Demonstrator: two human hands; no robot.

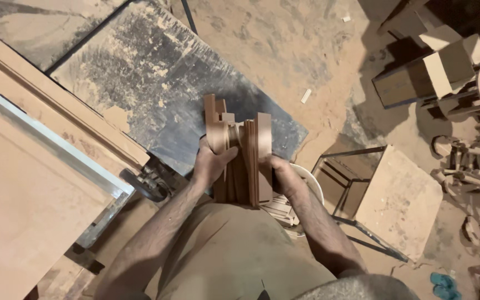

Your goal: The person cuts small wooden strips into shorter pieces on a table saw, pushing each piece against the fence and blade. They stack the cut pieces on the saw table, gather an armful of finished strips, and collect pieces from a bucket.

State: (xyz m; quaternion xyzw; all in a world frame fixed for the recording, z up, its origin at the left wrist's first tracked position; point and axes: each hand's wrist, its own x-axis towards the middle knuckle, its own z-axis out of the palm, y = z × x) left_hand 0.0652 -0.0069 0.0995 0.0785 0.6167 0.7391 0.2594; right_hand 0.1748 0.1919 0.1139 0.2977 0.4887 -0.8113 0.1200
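Both hands clamp a bundle of cut fibreboard pieces (240, 158) between them at waist height, in front of the person's body. The left hand (211, 162) has its grip closed over the bundle's left face, fingers wrapped onto a rounded piece near the top; the right hand (280, 175) presses flat against the right face, its grip shut on the outermost board. The pieces stand on edge, side by side, and are of uneven height, with a taller notched one sticking up at the left.

My judgement is that the main risk lies in the middle of the stack. Only sideways pressure holds the inner pieces, so if either hand eases off, the shorter ones could slide down and drop. Below the bundle sits a white bucket (311, 180) with more offcuts in it, and beside that a small stool with a metal frame (384, 194), so falling pieces might land there or scatter on the dusty floor (284, 50). Fine sawdust coats everything, which likely makes the board faces slippery against each other.

To the left lies a large board on the desk with a pale metal edge strip (45, 139), and a dark sheet (156, 72) lies beyond. A swing of the bundle that way could knock its protruding top piece loose. Wooden offcuts and boxes (434, 72) are heaped at the right, well apart from the hands.
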